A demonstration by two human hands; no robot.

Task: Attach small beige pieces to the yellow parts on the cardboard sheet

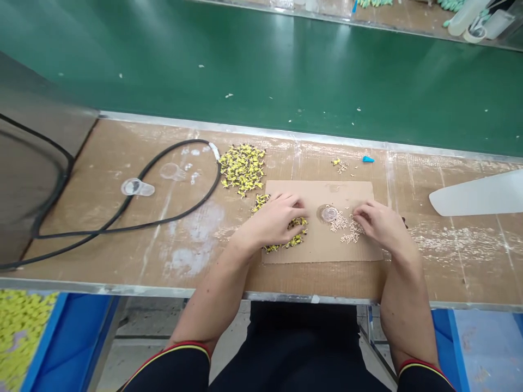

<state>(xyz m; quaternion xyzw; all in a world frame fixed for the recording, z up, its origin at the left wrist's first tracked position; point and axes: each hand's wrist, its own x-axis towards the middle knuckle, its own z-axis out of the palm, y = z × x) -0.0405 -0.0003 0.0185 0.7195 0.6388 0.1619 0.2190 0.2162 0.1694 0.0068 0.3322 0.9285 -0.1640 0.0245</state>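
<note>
Cardboard (322,247) lies under both my hands, yellow-and-black pieces (297,239) on its left part, pale pieces (350,238) right of its middle by a clear round dish (329,214). With a yellow heap (243,167) off its far left corner, I judge the work under way and plenty left. My left hand (278,219) curves over the yellow-and-black pieces, thumb and fingers parted; my right hand (379,224) bends at the pale pieces, its grip too small to tell.
</note>
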